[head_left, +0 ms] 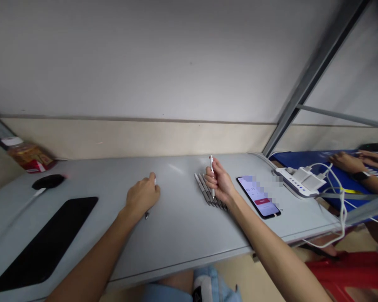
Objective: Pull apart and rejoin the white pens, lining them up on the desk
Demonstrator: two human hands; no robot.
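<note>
My left hand (143,194) is closed around a pen (147,214) low over the grey table; the pen's tip shows below the hand and a white bit by the thumb. In my right hand (220,180) a white pen (211,162) stands nearly upright, gripped by curled fingers. Beneath and beside that hand, several grey and white pens (202,188) lie side by side in a slanted row, partly hidden by the hand and wrist.
A lit phone (260,197) and a white power strip (297,182) with cables are at the right. At the left are a black mat (47,243), a black round object (48,181) and a bottle (30,156). Another person's hands (349,162) rest over a blue surface.
</note>
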